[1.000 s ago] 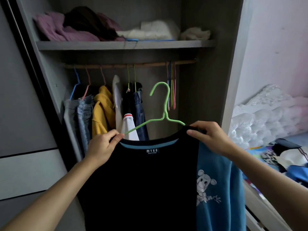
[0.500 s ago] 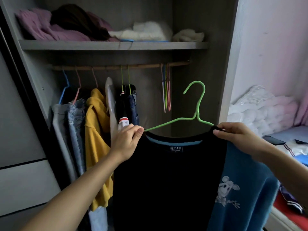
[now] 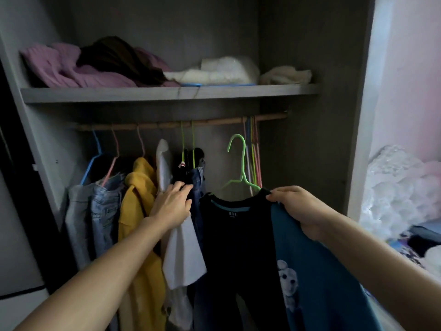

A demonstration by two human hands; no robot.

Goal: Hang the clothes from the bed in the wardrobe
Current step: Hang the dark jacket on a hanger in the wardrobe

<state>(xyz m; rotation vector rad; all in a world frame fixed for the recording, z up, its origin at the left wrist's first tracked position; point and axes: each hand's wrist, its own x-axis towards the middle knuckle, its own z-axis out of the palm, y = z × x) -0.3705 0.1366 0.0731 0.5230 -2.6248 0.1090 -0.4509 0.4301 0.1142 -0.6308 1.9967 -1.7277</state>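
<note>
hanging step: right hand [image 3: 300, 206] fingers clamped on shirt [image 3: 233, 247] on green hanger [image 3: 241, 163]; left hand [image 3: 173, 206] fingers loose, pressing hung jeans [image 3: 198, 180] aside; next likely: hook onto rod [image 3: 214, 122]

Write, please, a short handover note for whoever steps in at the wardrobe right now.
Left hand: open, fingers against the hung dark jeans, off the T-shirt.
Right hand: grips the T-shirt at its shoulder, over the green hanger.
Done: T-shirt is on its hanger, raised inside the wardrobe.
Left: the hook is below the rod, not on it. Hang it in the gap beside the empty hangers. Dark cloth on the bed may need hanging too.
</note>
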